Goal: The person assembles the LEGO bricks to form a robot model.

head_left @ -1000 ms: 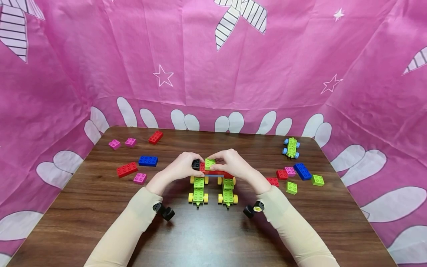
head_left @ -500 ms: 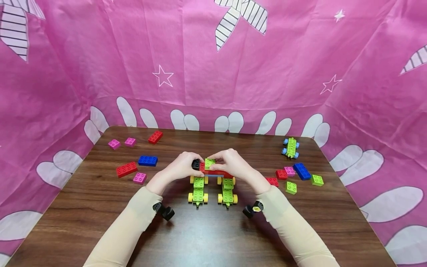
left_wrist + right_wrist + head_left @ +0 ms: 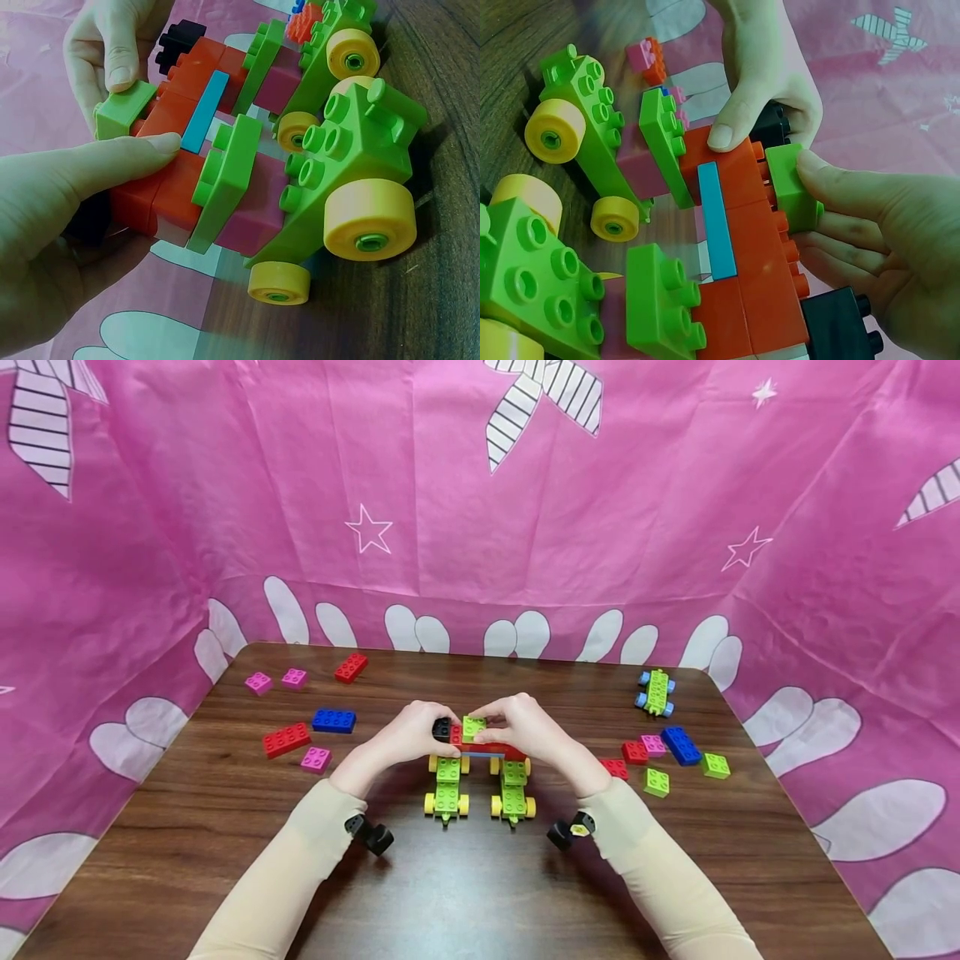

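Observation:
Two green wheeled bases with yellow wheels stand side by side, carrying pink and green bricks. A row of red bricks spans them, with a light blue strip along its near side. My left hand grips the row's left end, thumb on the red face, beside a black brick. With thumb and fingers, my right hand pinches a lime green brick against the studs on top of the row. I cannot tell whether it is fully seated. Another black brick sits at the right end.
Loose bricks lie at the left, among them a blue one and a red one. On the right are another blue brick and several small ones. A green base with blue wheels stands at the back right.

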`<action>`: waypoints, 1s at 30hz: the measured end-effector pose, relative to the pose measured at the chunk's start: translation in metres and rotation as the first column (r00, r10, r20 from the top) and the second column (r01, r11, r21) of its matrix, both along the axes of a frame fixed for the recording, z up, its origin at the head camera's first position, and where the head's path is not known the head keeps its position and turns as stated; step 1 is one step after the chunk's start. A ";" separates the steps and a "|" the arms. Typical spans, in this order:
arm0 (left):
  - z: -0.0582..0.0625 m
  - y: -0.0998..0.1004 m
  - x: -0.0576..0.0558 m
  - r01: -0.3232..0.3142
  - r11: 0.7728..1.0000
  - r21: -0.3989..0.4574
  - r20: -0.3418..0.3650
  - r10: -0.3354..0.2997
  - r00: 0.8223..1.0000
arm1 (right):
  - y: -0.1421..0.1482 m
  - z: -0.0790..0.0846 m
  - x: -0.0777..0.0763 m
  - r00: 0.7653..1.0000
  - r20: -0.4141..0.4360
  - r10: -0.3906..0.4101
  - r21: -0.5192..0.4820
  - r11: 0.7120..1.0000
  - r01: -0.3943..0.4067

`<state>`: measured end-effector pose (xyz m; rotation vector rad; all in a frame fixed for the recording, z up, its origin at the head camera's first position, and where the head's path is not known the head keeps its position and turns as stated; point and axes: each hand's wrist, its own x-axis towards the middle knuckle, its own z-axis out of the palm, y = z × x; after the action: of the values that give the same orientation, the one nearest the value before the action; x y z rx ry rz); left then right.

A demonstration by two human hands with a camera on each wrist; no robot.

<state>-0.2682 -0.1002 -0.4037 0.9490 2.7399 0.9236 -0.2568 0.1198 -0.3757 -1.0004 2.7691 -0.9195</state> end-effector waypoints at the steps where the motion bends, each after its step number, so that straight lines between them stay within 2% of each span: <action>1: 0.000 0.000 0.000 0.000 1.000 -0.002 -0.001 0.000 1.000 | 0.000 0.000 0.000 1.000 0.000 0.003 -0.002 1.000 -0.003; 14: -0.002 0.002 0.001 0.003 1.000 -0.006 -0.035 -0.003 0.999 | 0.001 -0.001 0.000 1.000 0.019 0.008 -0.010 1.000 -0.008; 23: -0.002 0.002 0.001 0.003 1.000 0.005 -0.023 -0.003 1.000 | -0.002 0.002 -0.001 1.000 0.001 0.019 0.039 0.999 -0.019; 30: -0.001 0.002 0.001 0.000 1.000 0.007 -0.019 0.000 1.000 | -0.003 0.003 -0.002 1.000 0.006 0.021 0.035 0.999 -0.021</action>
<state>-0.2673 -0.0986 -0.4049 0.9645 2.7541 0.9290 -0.2591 0.1171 -0.3722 -1.0184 2.7544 -0.8667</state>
